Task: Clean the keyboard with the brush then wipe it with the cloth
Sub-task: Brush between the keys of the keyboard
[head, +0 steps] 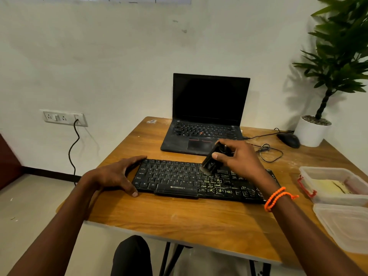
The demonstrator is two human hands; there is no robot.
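Two clear plastic containers are sitting at the right edge of the counter (199, 218): the open tub (336, 184) with red clips is holding a pale yellowish material, and its lid (344, 226) is lying just in front of it. The keyboard (199, 181) is being steadied at its left end by the left hand (117, 176), fingers spread apart, while the brush (211, 161) is being gripped by the right hand (239, 158), fingers clamped on its handle, bristles touching the keys
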